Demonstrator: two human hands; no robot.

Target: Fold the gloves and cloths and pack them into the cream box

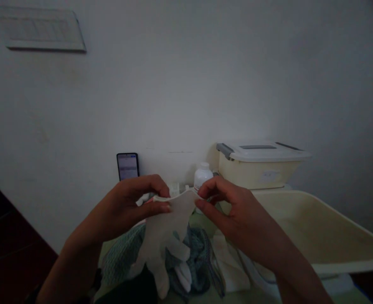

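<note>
Left hand (132, 200) and right hand (229, 202) each pinch the cuff (182, 196) of a white glove (161, 228), hanging near centre over a bluish-green cloth (123, 249). Best: light pinch, cuff spread evenly, no hard tugging. Basin (351, 268) at right could crowd the right forearm. Far side: phone (128, 166) left, bottle (203, 175) centre, lidded box (256, 171) right.

Smooth rubbery glove (164, 230), rough knitted cloth (123, 255)

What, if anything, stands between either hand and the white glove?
Nothing visible does: the left hand and the right hand both pinch the white glove at its cuff. The teal cloth shows behind it, not between.
</note>
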